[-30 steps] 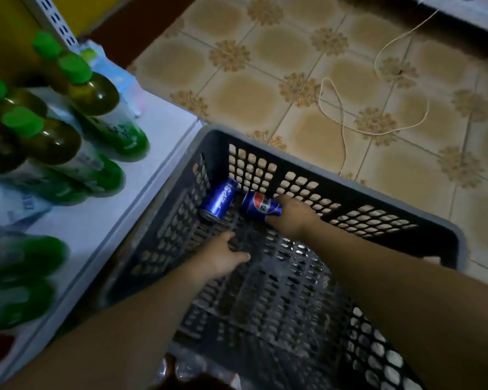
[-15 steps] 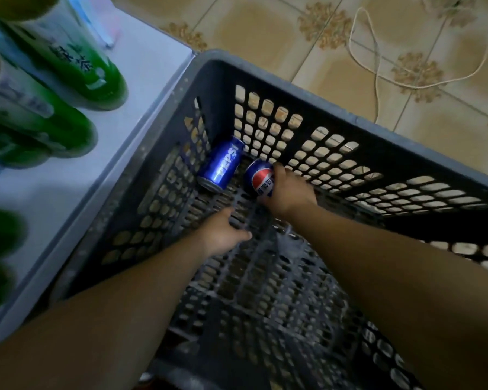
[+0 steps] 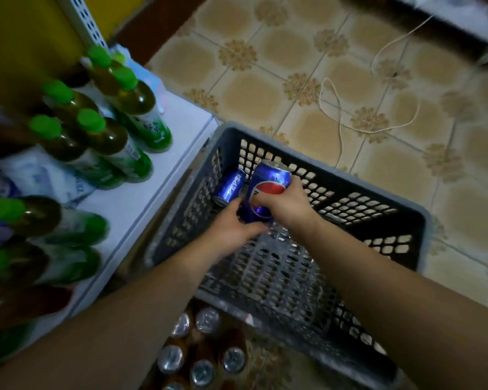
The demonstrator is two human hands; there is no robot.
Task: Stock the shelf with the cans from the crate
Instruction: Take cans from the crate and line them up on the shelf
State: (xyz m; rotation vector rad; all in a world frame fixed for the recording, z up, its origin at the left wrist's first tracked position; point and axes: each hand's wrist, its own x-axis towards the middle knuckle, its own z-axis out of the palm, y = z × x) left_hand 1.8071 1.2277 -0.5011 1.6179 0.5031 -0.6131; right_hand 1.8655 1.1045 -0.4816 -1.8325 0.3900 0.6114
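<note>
A grey slatted plastic crate (image 3: 378,190) stands on the floor beside a white shelf (image 3: 141,198). My right hand (image 3: 286,205) grips a blue Pepsi can (image 3: 268,187), raised above the crate bottom with its top pointing away from me. My left hand (image 3: 231,229) wraps around the lower end of the same can. A second blue Pepsi can (image 3: 229,186) lies on its side in the crate's far left corner.
Several green-capped tea bottles (image 3: 116,136) stand on the shelf at the left. Under the crate's near edge several silver-topped cans (image 3: 203,358) stand on the floor. A thin white cord (image 3: 340,119) lies looped on the tiled floor beyond the crate.
My right hand has lifted its can off the crate bottom and stood it up. My left hand has moved up from the crate floor to take the can's lower end.
</note>
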